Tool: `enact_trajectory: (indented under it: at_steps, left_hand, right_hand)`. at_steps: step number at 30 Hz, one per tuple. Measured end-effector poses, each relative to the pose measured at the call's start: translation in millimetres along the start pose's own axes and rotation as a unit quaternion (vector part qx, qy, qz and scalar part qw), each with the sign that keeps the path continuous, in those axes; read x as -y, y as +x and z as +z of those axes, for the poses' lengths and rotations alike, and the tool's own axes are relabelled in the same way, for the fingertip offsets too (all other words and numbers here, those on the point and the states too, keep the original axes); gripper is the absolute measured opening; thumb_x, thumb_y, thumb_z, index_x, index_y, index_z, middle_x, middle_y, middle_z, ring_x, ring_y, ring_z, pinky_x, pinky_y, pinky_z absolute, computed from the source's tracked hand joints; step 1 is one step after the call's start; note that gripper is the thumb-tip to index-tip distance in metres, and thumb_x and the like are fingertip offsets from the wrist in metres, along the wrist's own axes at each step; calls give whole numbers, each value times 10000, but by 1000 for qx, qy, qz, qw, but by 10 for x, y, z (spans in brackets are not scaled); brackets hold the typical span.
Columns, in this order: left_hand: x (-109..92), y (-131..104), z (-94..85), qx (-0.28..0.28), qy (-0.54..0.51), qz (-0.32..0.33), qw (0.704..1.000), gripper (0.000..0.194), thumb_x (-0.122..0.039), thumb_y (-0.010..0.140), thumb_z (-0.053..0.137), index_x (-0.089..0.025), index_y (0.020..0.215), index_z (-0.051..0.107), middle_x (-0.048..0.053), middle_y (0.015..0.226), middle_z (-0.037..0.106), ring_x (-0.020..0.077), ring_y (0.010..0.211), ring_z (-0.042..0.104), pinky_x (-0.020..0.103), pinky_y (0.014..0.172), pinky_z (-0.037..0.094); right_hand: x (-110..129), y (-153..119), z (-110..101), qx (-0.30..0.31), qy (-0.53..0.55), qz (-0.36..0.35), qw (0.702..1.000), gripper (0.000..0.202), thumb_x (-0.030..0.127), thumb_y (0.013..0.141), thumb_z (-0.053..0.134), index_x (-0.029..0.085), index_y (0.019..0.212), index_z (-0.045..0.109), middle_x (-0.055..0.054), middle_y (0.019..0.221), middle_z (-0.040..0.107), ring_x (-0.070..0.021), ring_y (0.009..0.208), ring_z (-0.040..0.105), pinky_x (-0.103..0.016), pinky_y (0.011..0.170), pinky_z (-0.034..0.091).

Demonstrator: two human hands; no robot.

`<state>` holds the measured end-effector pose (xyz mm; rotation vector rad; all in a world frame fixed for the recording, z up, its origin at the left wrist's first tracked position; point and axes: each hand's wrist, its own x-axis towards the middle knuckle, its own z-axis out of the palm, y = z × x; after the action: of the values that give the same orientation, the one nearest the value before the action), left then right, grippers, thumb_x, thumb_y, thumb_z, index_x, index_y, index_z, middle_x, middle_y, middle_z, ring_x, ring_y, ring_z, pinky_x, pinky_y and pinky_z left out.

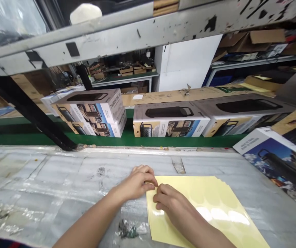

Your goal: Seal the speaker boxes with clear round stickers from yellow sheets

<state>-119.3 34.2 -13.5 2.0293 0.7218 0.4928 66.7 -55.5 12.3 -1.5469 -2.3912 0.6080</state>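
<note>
A stack of pale yellow sheets (pixel 215 196) lies on the plastic-covered worktop, with faint round shapes on its glossy top sheet, like transparent stickers. My left hand (pixel 139 182) is at the stack's upper left edge, thumb and forefinger closed in a pinch. Right beside it, my right hand (pixel 172 203) rests over the left part of the top sheet with its fingers curled together. The two hands' fingertips almost meet. Whatever lies between the fingertips is too small or hidden to make out.
Printed speaker boxes (pixel 171 117) stand along a green conveyor belt (pixel 129 132) behind the worktop, two stacked at left (pixel 93 110). Another box (pixel 279 158) leans at the right. A white metal beam (pixel 127 38) crosses overhead, and a black post (pixel 31 110) slants down at left.
</note>
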Motion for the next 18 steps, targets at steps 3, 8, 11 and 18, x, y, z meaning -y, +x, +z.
enact_trajectory:
  at_steps: [3, 8, 11, 18]
  left_hand:
    - [-22, 2, -8, -1, 0, -5, 1000, 151, -146, 914, 687, -266, 977, 756, 21, 1136, 636, 220, 1176, 566, 389, 1095, 365]
    - [-29, -9, -4, -4, 5, -7, 1000, 160, -141, 912, 683, -263, 989, 752, 26, 1148, 634, 222, 1173, 567, 401, 1089, 368]
    - [-39, -25, 9, -5, 32, 4, 999, 192, -134, 941, 632, -273, 992, 754, 29, 1153, 627, 221, 1157, 565, 409, 1062, 381]
    - [-80, -22, 48, 14, 108, 11, 994, 321, -80, 963, 547, -306, 992, 773, 39, 1224, 601, 241, 1201, 537, 442, 1068, 389]
  right_hand:
    - [9, -26, -8, -9, -5, 4, 1000, 266, -26, 833, 506, 215, 842, 618, -22, 888, 623, -192, 836, 631, -284, 711, 506]
    - [10, -64, -9, -10, -18, 4, 1000, 255, 10, 865, 492, 210, 718, 551, -12, 824, 573, -174, 734, 571, -267, 623, 456]
    - [2, -71, 6, -20, -5, -12, 1000, 248, -14, 833, 496, 204, 746, 577, -28, 870, 594, -194, 832, 590, -282, 702, 469]
    - [24, -151, -223, 28, 212, 86, 973, 179, 46, 813, 573, 208, 738, 577, -43, 994, 598, -217, 1013, 601, -336, 890, 463]
